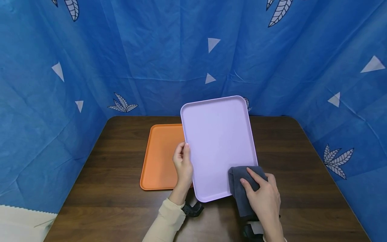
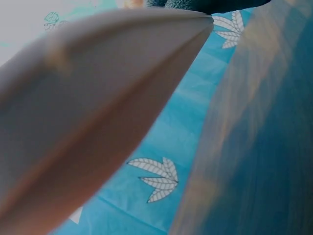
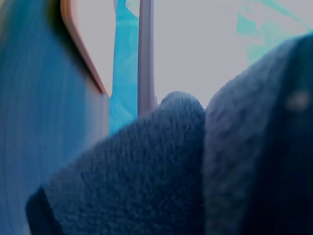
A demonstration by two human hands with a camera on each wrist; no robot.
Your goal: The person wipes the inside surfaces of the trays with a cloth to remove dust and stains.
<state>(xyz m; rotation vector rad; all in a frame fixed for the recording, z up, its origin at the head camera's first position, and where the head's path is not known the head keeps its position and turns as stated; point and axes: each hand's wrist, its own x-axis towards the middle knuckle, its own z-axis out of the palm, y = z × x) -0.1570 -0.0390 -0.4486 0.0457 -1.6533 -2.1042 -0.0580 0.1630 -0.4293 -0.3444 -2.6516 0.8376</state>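
A light purple tray point(image 1: 220, 144) is held up, tilted, above the table, its inner face toward the head camera. My left hand point(image 1: 183, 166) grips its left rim, thumb on the front side. With my right hand point(image 1: 264, 195) I hold a folded dark grey cloth point(image 1: 242, 188) against the tray's lower right corner. That cloth point(image 3: 142, 181) fills the lower part of the right wrist view, with the tray point(image 3: 195, 49) behind it. In the left wrist view the tray point(image 2: 83, 98) looms close and blurred, and the cloth point(image 2: 195, 5) shows at the top edge.
An orange tray point(image 1: 160, 158) lies flat on the dark wooden table point(image 1: 109, 174), partly behind the purple tray and my left hand. Blue patterned fabric point(image 1: 145, 50) hangs around the table's back and sides. Both wrists carry black straps.
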